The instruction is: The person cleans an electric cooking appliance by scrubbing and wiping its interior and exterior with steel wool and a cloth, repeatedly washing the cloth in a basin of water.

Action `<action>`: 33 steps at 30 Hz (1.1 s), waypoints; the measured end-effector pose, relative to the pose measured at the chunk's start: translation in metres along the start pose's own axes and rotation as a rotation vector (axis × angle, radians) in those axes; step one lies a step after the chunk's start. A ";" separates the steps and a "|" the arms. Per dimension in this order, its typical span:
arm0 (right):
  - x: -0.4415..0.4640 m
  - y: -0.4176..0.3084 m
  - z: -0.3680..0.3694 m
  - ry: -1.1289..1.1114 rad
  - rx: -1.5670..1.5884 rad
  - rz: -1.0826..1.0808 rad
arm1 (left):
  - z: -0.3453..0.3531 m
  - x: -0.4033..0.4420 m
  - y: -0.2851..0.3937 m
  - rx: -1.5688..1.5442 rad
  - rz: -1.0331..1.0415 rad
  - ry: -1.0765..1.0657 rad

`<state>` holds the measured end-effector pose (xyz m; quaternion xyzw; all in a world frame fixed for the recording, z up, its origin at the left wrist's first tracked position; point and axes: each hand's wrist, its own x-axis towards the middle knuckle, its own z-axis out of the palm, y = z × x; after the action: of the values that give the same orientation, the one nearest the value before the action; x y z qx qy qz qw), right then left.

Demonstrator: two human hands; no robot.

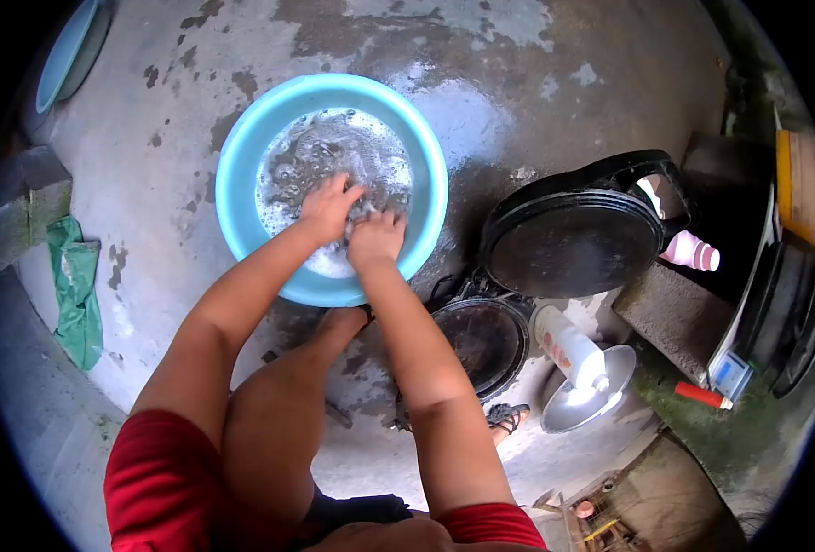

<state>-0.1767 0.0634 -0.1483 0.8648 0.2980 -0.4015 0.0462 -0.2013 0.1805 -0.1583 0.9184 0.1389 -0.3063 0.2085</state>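
Note:
Both of my hands are inside a round light-blue basin (233,166) of dark, foamy water (297,170). My left hand (328,208) is at the water's surface near the middle, its fingers apart and a little blurred. Just right of it and lower, my right hand (377,239) reaches in from the basin's near side. Its fingers are spread and bent down, with the tips partly under the suds. I see nothing held in either hand, and whatever lies beneath the foam is hidden.
Right of the basin stands an open black electric griddle, its lid (573,244) raised above the lower plate (481,345). A white bottle (568,348) leans over a metal lid (614,373). A green cloth (76,294) lies left; another basin (69,55) sits top left.

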 end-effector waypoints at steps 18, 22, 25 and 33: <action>-0.079 0.011 -0.026 0.442 0.554 -0.153 | -0.004 0.035 0.010 -0.113 0.166 0.056; -0.086 0.031 -0.023 0.792 1.032 -0.094 | -0.051 0.010 0.008 -1.012 -0.061 0.136; -0.061 0.036 -0.022 0.744 1.473 -0.050 | -0.074 -0.006 0.015 -1.436 -0.071 0.003; -0.030 0.035 -0.058 0.885 1.321 -0.140 | -0.070 -0.031 0.057 -1.188 0.000 0.133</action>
<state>-0.1342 0.0386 -0.0931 0.7718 0.0427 -0.1165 -0.6237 -0.1680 0.1594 -0.0717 0.6615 0.2994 -0.1179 0.6774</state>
